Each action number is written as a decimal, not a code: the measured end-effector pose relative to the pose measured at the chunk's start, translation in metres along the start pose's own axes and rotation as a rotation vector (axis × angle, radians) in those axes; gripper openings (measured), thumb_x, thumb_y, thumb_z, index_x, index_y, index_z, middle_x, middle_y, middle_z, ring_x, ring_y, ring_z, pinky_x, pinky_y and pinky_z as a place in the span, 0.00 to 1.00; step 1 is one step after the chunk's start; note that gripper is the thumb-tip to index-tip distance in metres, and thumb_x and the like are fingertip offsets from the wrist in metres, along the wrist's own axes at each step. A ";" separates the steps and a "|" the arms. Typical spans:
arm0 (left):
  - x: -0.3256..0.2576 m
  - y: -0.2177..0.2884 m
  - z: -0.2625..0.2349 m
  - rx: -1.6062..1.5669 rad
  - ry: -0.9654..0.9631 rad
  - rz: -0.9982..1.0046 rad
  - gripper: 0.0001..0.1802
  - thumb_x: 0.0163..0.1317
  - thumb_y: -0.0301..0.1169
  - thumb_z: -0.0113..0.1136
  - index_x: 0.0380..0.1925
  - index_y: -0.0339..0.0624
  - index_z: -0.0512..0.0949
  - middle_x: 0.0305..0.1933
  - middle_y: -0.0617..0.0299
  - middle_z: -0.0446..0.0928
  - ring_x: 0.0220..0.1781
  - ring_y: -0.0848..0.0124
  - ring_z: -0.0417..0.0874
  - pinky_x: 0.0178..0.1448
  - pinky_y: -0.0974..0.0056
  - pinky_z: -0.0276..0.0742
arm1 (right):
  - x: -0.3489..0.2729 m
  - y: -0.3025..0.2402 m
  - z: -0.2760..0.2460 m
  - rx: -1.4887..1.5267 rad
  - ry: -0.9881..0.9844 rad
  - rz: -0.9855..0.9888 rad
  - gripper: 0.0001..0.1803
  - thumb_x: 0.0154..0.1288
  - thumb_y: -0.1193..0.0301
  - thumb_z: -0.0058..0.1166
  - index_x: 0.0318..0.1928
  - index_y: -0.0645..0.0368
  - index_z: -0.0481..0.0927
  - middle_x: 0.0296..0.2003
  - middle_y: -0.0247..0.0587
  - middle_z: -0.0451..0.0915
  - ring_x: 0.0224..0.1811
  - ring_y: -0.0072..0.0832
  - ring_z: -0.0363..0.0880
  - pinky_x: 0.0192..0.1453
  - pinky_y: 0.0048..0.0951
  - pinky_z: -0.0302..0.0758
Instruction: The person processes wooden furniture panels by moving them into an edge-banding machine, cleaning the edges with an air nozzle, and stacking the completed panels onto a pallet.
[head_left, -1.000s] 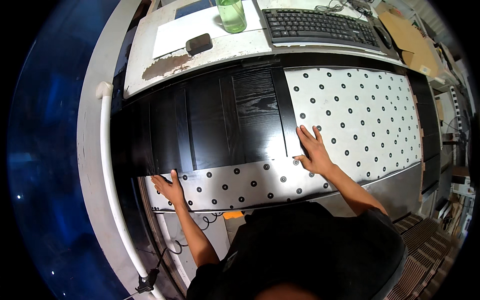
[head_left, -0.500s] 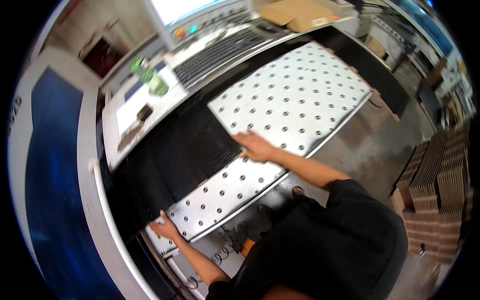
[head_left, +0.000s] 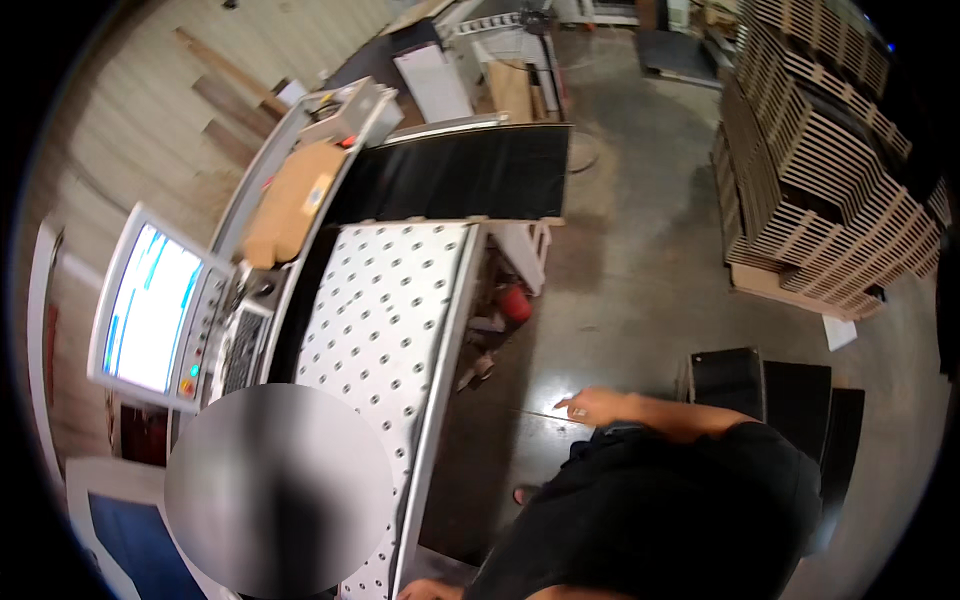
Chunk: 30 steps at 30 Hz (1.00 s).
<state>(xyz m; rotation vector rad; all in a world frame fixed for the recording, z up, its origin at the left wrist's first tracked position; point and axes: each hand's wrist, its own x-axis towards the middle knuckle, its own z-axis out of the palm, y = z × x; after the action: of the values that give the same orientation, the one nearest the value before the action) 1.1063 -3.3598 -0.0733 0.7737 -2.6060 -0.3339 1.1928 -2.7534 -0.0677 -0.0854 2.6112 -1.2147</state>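
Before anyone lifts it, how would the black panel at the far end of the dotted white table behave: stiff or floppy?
The black panel is probably stiff: it lies flat with straight edges. It looks wide and thin, so likely awkward for one hand. Its smooth face may slide easily on the dotted white table.

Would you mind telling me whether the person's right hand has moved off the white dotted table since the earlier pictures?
Yes. The right hand has left the white dotted table, where it earlier lay flat, and now hangs over the concrete floor to the table's right.

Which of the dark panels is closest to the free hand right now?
The upright dark panel on the floor beside the right hand; the long black panel lies far off beyond the dotted table.
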 end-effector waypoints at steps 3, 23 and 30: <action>-0.106 0.084 0.079 -0.874 -0.950 -0.490 0.40 0.72 0.54 0.52 0.76 0.43 0.58 0.74 0.46 0.67 0.70 0.45 0.72 0.68 0.45 0.71 | -0.062 0.046 -0.083 -0.035 0.152 0.258 0.22 0.73 0.60 0.51 0.64 0.49 0.77 0.41 0.51 0.87 0.45 0.55 0.83 0.52 0.52 0.79; -0.519 0.828 0.409 0.701 -2.084 1.348 0.31 0.66 0.53 0.58 0.59 0.42 0.80 0.58 0.41 0.81 0.60 0.47 0.82 0.66 0.49 0.75 | -0.269 0.509 -0.219 1.252 1.628 1.145 0.14 0.71 0.65 0.50 0.27 0.55 0.70 0.29 0.37 0.75 0.30 0.32 0.76 0.29 0.31 0.70; -0.618 1.099 0.373 0.183 -2.067 1.006 0.25 0.72 0.48 0.58 0.61 0.45 0.79 0.48 0.57 0.86 0.43 0.69 0.86 0.45 0.64 0.79 | -0.331 0.402 -0.127 0.467 0.421 1.522 0.13 0.69 0.61 0.54 0.38 0.55 0.87 0.35 0.46 0.86 0.42 0.43 0.85 0.40 0.45 0.80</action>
<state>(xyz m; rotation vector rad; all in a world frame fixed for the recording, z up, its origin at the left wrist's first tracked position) 0.9019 -2.0708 -0.2286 -2.0738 -3.9983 -0.7723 1.5013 -2.3445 -0.2257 1.9318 1.5801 -1.0810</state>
